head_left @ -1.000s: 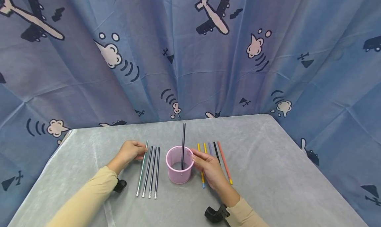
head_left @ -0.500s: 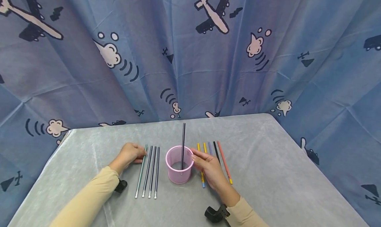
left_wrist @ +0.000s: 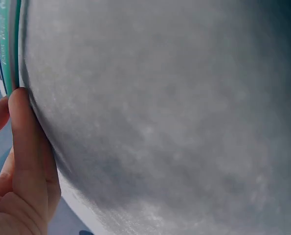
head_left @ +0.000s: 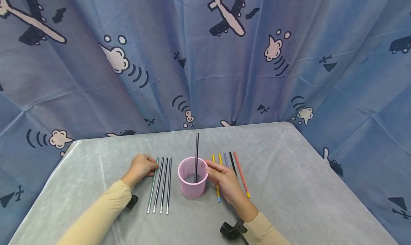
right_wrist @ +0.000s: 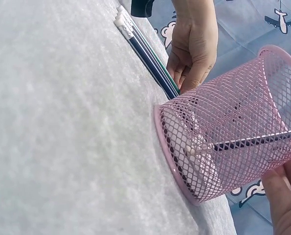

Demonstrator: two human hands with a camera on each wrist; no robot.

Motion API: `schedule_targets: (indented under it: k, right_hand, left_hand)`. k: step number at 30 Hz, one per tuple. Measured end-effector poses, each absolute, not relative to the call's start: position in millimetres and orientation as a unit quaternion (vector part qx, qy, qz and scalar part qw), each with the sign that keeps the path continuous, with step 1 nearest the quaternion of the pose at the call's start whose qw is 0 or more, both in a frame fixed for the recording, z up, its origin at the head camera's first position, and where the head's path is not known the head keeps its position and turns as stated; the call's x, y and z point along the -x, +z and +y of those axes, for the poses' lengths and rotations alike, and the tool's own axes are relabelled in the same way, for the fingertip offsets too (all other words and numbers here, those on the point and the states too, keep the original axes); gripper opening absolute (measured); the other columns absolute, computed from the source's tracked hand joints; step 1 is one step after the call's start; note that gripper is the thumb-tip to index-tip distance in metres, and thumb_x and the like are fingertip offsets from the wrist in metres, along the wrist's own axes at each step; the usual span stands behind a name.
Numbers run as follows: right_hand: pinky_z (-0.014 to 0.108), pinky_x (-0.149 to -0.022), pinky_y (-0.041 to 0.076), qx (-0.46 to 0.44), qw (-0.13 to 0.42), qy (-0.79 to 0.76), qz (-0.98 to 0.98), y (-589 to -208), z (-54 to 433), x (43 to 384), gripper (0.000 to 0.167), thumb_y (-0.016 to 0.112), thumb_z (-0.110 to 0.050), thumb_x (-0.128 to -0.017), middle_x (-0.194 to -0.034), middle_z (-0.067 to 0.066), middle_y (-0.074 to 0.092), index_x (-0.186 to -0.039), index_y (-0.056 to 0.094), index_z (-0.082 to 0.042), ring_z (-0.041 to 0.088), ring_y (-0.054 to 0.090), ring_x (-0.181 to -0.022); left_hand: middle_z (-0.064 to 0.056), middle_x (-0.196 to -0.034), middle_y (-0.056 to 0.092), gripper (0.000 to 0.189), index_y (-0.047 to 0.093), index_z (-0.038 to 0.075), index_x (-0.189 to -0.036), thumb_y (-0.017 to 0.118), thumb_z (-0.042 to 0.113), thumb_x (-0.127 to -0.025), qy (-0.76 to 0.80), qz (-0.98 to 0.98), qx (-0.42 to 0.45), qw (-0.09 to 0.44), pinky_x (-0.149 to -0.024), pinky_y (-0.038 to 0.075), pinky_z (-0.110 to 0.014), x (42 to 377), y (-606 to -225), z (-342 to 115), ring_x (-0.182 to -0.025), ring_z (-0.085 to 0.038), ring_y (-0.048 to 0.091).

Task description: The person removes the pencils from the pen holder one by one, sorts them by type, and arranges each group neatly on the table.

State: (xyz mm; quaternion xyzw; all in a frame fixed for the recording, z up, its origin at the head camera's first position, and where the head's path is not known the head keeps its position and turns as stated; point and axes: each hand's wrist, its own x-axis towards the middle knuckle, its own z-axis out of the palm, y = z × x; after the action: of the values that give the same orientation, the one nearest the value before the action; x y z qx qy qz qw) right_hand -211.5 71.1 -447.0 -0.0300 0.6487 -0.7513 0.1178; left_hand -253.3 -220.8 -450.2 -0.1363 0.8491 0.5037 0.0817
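On the left of the table in the head view, my left hand [head_left: 142,166] pinches the far end of a green pencil [head_left: 152,189] between thumb and fingers. That pencil lies alongside three dark blue striped pencils [head_left: 165,188], white eraser ends toward me. A pink mesh pen holder [head_left: 193,190] stands upright in the middle, with one dark pencil [head_left: 197,148] leaning inside. My right hand [head_left: 229,184] grips the holder's right side near the rim, thumb in front. The right wrist view shows the mesh wall [right_wrist: 228,112] and my left hand [right_wrist: 194,49] behind it.
Several coloured pencils, among them a red one [head_left: 241,173], lie right of the holder, partly hidden by my right hand. A grey cloth covers the table [head_left: 289,188]. Behind it hangs a blue curtain [head_left: 205,66] with plane prints.
My left hand and the far end of the green pencil have come slightly nearer to me. My right hand stays on the pen holder, which has not visibly moved.
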Motion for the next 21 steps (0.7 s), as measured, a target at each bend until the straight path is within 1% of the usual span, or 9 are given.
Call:
schedule_targets:
  k: [4,8,13,15,18,21]
  right_hand:
    - [0.028,-0.098,0.056,0.029,0.117,-0.749,0.651,-447.3,71.4,211.6,0.044,0.063,-0.01,-0.096,-0.14,0.019,0.058,-0.136,0.056,0.005,0.019,0.063,-0.121]
    - [0.024,-0.094,0.057,0.025,0.117,-0.751,0.649,-447.7,71.2,212.2,0.044,0.064,-0.01,-0.095,-0.14,0.019,0.059,-0.136,0.056,0.005,0.018,0.064,-0.119]
    - [0.023,-0.093,0.058,0.026,0.116,-0.752,0.648,-447.3,71.8,211.8,0.044,0.064,-0.01,-0.095,-0.139,0.02,0.059,-0.136,0.056,0.006,0.018,0.064,-0.119]
    - [0.025,-0.096,0.057,0.033,0.119,-0.753,0.646,-447.6,72.6,211.7,0.045,0.063,-0.01,-0.096,-0.14,0.02,0.058,-0.137,0.055,0.006,0.017,0.064,-0.12]
    - [0.028,-0.099,0.056,0.042,0.124,-0.754,0.644,-448.3,73.2,211.7,0.046,0.063,-0.011,-0.096,-0.141,0.021,0.057,-0.138,0.054,0.007,0.014,0.064,-0.119]
    - [0.03,-0.101,0.055,0.046,0.127,-0.755,0.642,-448.8,73.3,211.9,0.047,0.062,-0.01,-0.096,-0.142,0.022,0.056,-0.138,0.053,0.007,0.01,0.064,-0.116]
  left_hand:
    - [-0.002,-0.068,0.06,0.014,0.066,-0.008,-0.094,0.072,-0.001,-0.083,0.486,0.86,0.135,0.079,-0.052,0.058,-0.02,255.3,-452.5,-220.6,-0.055,-0.006,0.058]
    - [-0.002,-0.066,0.062,0.015,0.067,-0.008,-0.094,0.072,0.0,-0.083,0.473,0.869,0.129,0.067,-0.05,0.057,-0.02,255.3,-453.4,-219.1,-0.052,-0.006,0.058]
    - [-0.004,-0.066,0.063,0.016,0.068,-0.009,-0.094,0.072,0.0,-0.081,0.456,0.881,0.117,0.047,-0.051,0.058,-0.021,253.9,-453.2,-216.2,-0.052,-0.005,0.057]
    - [-0.006,-0.069,0.064,0.015,0.068,-0.009,-0.092,0.073,0.0,-0.081,0.445,0.887,0.111,0.043,-0.051,0.057,-0.021,253.6,-452.6,-215.4,-0.052,-0.006,0.058]
    - [-0.012,-0.075,0.067,0.015,0.068,-0.009,-0.091,0.073,0.001,-0.082,0.431,0.896,0.104,0.038,-0.051,0.057,-0.022,252.3,-449.7,-214.9,-0.052,-0.007,0.059]
    - [-0.017,-0.083,0.07,0.017,0.069,-0.009,-0.095,0.071,0.004,-0.084,0.42,0.902,0.101,0.023,-0.052,0.055,-0.022,250.1,-444.7,-214.0,-0.056,-0.009,0.06]
